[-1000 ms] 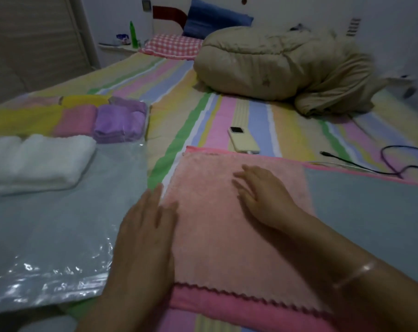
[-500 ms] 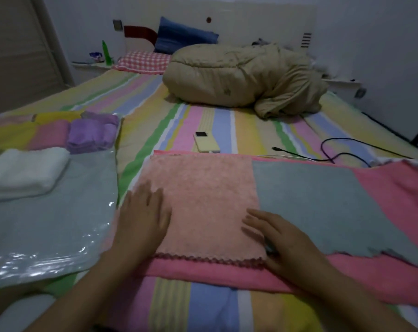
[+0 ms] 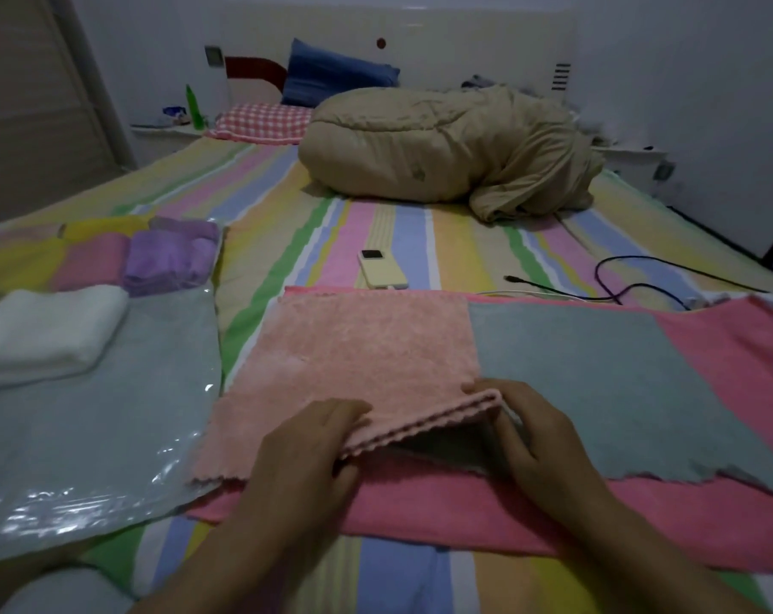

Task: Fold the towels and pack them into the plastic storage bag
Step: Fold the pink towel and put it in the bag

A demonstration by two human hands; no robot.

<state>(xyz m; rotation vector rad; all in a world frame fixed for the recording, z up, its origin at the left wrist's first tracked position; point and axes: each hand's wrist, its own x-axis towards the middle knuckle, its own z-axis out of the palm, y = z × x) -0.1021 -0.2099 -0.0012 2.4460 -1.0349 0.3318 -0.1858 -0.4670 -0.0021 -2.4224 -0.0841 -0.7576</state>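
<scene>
The left hand [image 3: 305,454] and right hand [image 3: 535,436] pinch the peach towel [image 3: 367,347] by its raised near edge; best carry it level to its far edge, corners matched

A peach towel [image 3: 367,347] lies on a pink towel [image 3: 464,507], its near edge lifted, beside the clear plastic bag [image 3: 65,511].

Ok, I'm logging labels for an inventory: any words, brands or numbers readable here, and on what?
None can be read.
The green bottle: too small and blurred to tell.
The pale yellow device: dark screen, no legible marks.
The plastic storage bag and peach towel: no print visible.
</scene>
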